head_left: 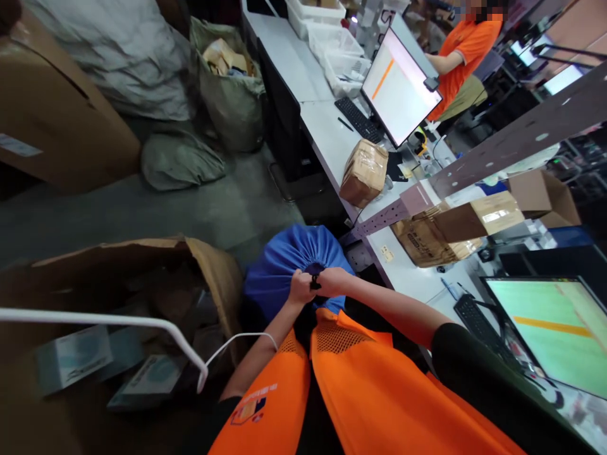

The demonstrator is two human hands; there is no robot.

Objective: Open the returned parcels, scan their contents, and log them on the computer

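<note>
A full blue drawstring bag (289, 256) sits on the floor right in front of me, its mouth gathered into tight pleats. My left hand (300, 287) and my right hand (332, 282) meet over the gathered neck, both with fingers closed. Between them shows a small black piece (314, 282), which looks like the bag's cord fastener. How each hand's fingers divide the cord and the fastener is hidden.
At left stands a large open carton (213, 272) holding several packages, with a white bent rod (142, 318) across it. A worktable (322, 126) with monitors and parcels runs along the right. Behind are a green sack (232, 107) and a co-worker in orange (474, 47).
</note>
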